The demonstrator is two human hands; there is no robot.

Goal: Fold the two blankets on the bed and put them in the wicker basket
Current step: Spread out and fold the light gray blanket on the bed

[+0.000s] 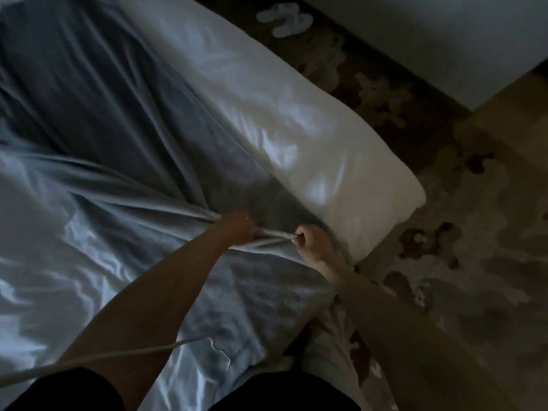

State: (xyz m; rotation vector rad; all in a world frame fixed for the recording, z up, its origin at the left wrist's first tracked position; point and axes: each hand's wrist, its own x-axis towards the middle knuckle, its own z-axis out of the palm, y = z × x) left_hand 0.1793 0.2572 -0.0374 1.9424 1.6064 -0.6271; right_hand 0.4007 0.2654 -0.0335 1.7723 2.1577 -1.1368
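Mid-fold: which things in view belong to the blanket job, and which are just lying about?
Job: grey blanket, its bunched edge gripped by left hand and right hand. No basket in view.
Lying about: white slippers on patterned carpet; white cord; white bedding under the blanket.

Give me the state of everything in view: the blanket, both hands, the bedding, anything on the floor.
Grey blanket: unfolded, spread out and wrinkled, one edge bunched up.
Left hand: fingers curled, gripping the bunched edge.
Right hand: pinching the same edge.
White bedding: creased, bare alongside the blanket.
Slippers: lying on the patterned rug.
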